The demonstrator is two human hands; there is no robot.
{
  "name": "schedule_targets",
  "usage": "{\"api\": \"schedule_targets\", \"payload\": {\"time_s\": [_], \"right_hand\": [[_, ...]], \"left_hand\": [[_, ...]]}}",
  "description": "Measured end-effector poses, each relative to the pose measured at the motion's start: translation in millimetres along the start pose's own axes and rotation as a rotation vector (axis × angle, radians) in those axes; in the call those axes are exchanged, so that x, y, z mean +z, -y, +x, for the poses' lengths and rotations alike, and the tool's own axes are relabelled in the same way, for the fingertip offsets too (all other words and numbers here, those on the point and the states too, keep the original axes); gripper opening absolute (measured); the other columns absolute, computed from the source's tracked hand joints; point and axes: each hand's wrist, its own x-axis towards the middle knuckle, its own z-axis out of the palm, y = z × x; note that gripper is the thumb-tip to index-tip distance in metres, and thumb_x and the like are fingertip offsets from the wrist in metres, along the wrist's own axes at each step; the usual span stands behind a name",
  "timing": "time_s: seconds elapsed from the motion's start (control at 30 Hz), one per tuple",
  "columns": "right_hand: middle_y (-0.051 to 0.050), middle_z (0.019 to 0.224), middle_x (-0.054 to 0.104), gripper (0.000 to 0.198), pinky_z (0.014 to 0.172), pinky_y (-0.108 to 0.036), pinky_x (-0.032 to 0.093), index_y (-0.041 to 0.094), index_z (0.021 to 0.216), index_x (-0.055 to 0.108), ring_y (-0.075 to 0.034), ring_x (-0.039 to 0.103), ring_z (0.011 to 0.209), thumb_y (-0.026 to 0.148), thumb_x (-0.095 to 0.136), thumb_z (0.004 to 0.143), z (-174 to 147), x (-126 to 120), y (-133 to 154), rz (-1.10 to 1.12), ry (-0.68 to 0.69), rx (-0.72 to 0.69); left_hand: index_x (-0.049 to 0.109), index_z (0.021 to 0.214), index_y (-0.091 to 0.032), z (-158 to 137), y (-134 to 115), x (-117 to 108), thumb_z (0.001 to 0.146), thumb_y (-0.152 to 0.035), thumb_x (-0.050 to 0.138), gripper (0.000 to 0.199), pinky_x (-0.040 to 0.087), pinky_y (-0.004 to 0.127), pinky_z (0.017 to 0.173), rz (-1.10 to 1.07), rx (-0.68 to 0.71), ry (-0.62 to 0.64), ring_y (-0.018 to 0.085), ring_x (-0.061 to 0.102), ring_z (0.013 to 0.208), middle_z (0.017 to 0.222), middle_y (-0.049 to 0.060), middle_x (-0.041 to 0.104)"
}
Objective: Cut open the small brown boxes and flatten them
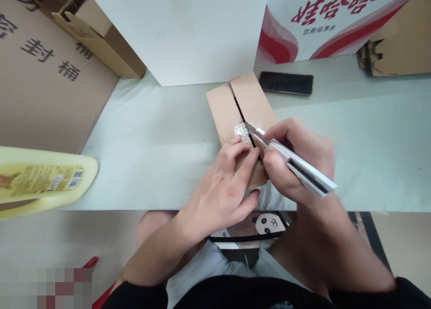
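Lengthwise, a cardboard box (252,104) runs nearly to the front edge of the surface (151,134), the left hand (225,187) spread over its near part. The right hand (305,140) grips a white knife (303,166), its tip at the box's middle slit beside clear tape (240,130); whether it touches is hard to tell.

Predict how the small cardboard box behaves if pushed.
The small cardboard box probably won't roll: its edges are straight. Its flaps may flex inward along the dark gap between them. The left hand on top would likely resist sliding.
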Motion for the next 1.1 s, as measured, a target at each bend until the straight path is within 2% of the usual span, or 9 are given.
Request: {"api": "schedule_targets", "payload": {"time_s": [0.17, 0.3, 0.4, 0.6, 0.97, 1.1], "right_hand": [[0.003, 0.063, 0.06, 0.007, 0.05, -0.026, 0.041, 0.024, 0.082, 0.06, -0.012, 0.05, 0.052, 0.03, 0.059, 0.08, -2.1, 2.1, -0.8, 0.0, 0.027, 0.031], [0.002, 0.067, 0.063, 0.008, 0.052, -0.027, 0.041, 0.024, 0.084, 0.06, -0.012, 0.051, 0.054, 0.03, 0.059, 0.079, -2.5, 3.0, -1.7, -0.02, 0.038, 0.049], [0.003, 0.063, 0.061, 0.006, 0.05, -0.027, 0.04, 0.024, 0.082, 0.059, -0.012, 0.05, 0.052, 0.029, 0.058, 0.078, -1.9, 1.9, -2.5, 0.008, 0.025, 0.026], [0.005, 0.059, 0.057, 0.004, 0.047, -0.025, 0.038, 0.023, 0.077, 0.058, -0.009, 0.046, 0.047, 0.022, 0.054, 0.074, -0.9, -1.1, -1.5, 0.043, -0.03, -0.015], [0.002, 0.063, 0.059, 0.008, 0.051, -0.027, 0.042, 0.024, 0.082, 0.059, -0.012, 0.051, 0.052, 0.03, 0.056, 0.082, -1.0, -1.8, 1.1, -0.005, 0.078, 0.051], [0.003, 0.062, 0.059, 0.007, 0.051, -0.026, 0.041, 0.023, 0.081, 0.06, -0.011, 0.051, 0.051, 0.028, 0.056, 0.081, -1.0, -1.7, 0.6, -0.002, 0.062, 0.043]], "left_hand": [[0.035, 0.15, -0.014, 1.3, 0.3, -0.6, 0.092, -0.022, 0.061, 0.065, 0.043, 0.061, 0.127, 0.004, 0.009, 0.01, 0.04, 0.034, 0.156, 0.145, 0.02, 0.043], [0.032, 0.152, -0.017, 1.6, -0.1, -0.5, 0.091, -0.022, 0.061, 0.068, 0.044, 0.064, 0.125, -0.009, 0.003, 0.009, 0.04, 0.034, 0.156, 0.146, 0.019, 0.043], [0.031, 0.154, -0.019, 1.4, 0.2, -0.3, 0.092, -0.022, 0.061, 0.069, 0.044, 0.065, 0.125, -0.009, 0.001, 0.011, 0.04, 0.034, 0.157, 0.148, 0.019, 0.043], [0.033, 0.152, -0.016, 1.2, 0.8, -0.3, 0.092, -0.022, 0.06, 0.066, 0.043, 0.065, 0.125, 0.004, 0.014, 0.003, 0.041, 0.035, 0.155, 0.147, 0.02, 0.044], [0.036, 0.15, -0.013, 1.0, 1.1, -0.5, 0.091, -0.022, 0.063, 0.065, 0.045, 0.062, 0.125, 0.022, 0.02, 0.003, 0.041, 0.036, 0.154, 0.146, 0.021, 0.044], [0.037, 0.15, -0.009, 1.2, 1.1, -0.1, 0.092, -0.023, 0.062, 0.064, 0.044, 0.059, 0.126, 0.031, 0.032, -0.006, 0.041, 0.036, 0.154, 0.145, 0.021, 0.044]]}}
